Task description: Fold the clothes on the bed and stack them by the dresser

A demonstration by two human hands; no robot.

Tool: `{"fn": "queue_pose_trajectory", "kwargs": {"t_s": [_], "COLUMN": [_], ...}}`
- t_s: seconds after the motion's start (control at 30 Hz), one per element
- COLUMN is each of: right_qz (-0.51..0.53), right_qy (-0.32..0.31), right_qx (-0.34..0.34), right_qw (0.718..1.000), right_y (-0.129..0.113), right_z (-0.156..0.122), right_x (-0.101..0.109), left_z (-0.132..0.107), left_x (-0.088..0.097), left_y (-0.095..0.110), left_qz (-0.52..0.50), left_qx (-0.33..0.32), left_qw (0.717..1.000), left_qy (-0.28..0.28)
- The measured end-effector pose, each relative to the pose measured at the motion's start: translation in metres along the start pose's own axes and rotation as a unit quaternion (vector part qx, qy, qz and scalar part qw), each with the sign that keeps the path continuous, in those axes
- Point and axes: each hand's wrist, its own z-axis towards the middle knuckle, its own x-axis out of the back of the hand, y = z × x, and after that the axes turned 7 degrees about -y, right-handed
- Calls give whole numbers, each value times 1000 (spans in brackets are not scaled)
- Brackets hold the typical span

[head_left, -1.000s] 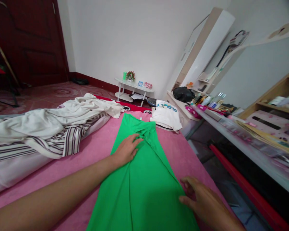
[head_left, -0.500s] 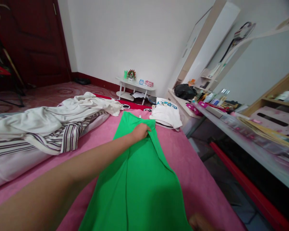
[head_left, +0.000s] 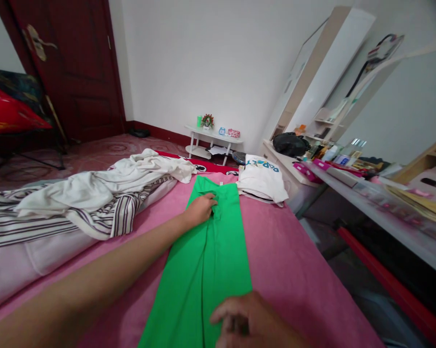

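A long green garment (head_left: 227,241) lies lengthwise on the pink bed cover (head_left: 286,261), with a slit-like fold line running down its middle. Near its far end my left hand (head_left: 202,209) is closed on the cloth, which is bunched and wrinkled at the fingertips. Over the near right part of the garment is my right hand (head_left: 254,321), a little blurred, its fingers bent and apart with no cloth visible between them. The garment's near end runs out of view at the bottom.
A white garment (head_left: 145,171) and black-striped cloth (head_left: 109,215) lie heaped on the left. Folded white clothing (head_left: 263,181) with blue lettering sits at the far right of the bed. A cluttered glass-topped table (head_left: 385,212) runs along the right side.
The garment's right edge has come inward and now lies straighter and narrower. My right hand has moved left and up over the cloth. My left hand has shifted towards the garment's left side.
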Motion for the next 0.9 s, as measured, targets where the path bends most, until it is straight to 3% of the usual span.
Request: {"fn": "queue_pose_trajectory", "kwargs": {"t_s": [0.2, 0.33, 0.43, 0.53, 0.67, 0.83, 0.9], "right_qz": [-15, -148, -199, -233, -307, -317, -304], "right_qy": [233, 381, 424, 431, 406, 398, 411], "right_qx": [47, 160, 208, 171, 116, 42, 47], "right_qw": [971, 899, 859, 855, 853, 860, 858], "right_y": [15, 13, 4, -3, -1, 11, 16], "right_z": [88, 146, 185, 216, 244, 255, 254], "right_x": [97, 155, 181, 188, 180, 169, 165], "left_z": [-19, -20, -21, -20, -16, -14, -13], "left_x": [-22, -20, -13, -7, -4, -4, -5], "left_y": [-3, 3, 6, 6, 4, 2, 1], "left_qz": [-54, -55, -61, -84, -106, -127, -146], "left_qx": [33, 28, 38, 49, 71, 97, 110], "left_qw": [997, 998, 997, 994, 991, 985, 977], "left_qy": [41, 33, 37, 42, 49, 63, 108]}}
